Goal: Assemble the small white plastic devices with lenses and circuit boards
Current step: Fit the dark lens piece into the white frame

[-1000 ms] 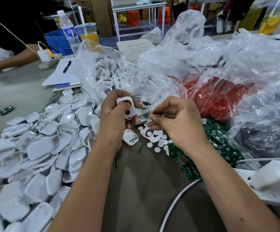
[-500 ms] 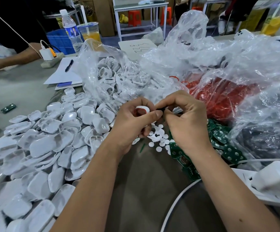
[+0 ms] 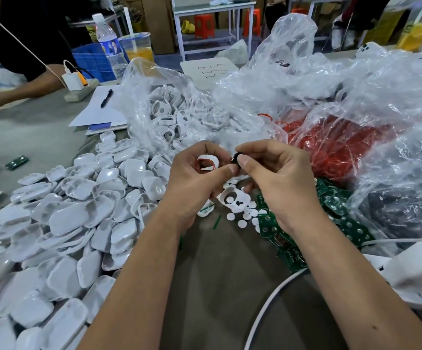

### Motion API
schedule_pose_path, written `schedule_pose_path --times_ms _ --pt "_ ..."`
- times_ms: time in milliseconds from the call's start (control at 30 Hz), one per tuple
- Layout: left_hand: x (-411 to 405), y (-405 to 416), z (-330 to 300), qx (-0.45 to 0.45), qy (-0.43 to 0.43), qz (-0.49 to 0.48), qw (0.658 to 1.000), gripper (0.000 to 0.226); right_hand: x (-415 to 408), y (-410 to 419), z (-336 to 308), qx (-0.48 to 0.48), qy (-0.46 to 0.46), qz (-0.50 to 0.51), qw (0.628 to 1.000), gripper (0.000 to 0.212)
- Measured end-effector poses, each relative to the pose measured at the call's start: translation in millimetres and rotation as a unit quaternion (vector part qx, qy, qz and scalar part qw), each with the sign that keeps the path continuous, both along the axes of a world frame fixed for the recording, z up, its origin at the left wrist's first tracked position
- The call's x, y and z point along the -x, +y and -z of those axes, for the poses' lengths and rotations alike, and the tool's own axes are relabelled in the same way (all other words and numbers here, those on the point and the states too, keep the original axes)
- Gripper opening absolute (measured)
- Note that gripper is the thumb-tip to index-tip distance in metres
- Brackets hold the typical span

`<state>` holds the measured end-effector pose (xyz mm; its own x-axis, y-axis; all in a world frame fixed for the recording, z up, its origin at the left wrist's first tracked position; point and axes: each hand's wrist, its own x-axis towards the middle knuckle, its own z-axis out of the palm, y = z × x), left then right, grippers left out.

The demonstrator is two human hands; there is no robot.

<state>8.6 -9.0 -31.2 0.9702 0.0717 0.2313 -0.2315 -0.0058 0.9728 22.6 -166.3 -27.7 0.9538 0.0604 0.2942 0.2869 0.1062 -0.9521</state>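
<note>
Showing a red ring inside, the white shell (left-held) faces up.

**Bystanders on the Bench**

A water bottle is seen at the far left, with a cup of orange drink just beside it and a blue crate behind. A white charger is plugged into a power strip. A pen is laid on paper sheets. Orange stools are visible under a distant metal table.
</note>
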Motion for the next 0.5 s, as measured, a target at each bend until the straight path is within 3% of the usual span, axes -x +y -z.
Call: schedule_pose_path --times_ms 100,267,400,500 --pt "0 0 0 -0.014 0.016 -0.001 1.000 0.013 -1 -1 -1 -0.019 0.019 0.015 1.000 0.020" --pt "-5 4 0 0.074 0.094 0.047 0.992 0.016 -4 -4 -1 -0.057 0.056 0.021 0.997 0.025" --pt "-6 10 4 0.017 0.060 0.054 0.997 0.012 -7 -5 2 -0.018 0.054 0.012 0.998 0.030" --pt "-5 11 1 0.009 0.035 0.047 0.998 0.022 -8 -4 5 0.007 0.064 -0.001 0.998 0.031"
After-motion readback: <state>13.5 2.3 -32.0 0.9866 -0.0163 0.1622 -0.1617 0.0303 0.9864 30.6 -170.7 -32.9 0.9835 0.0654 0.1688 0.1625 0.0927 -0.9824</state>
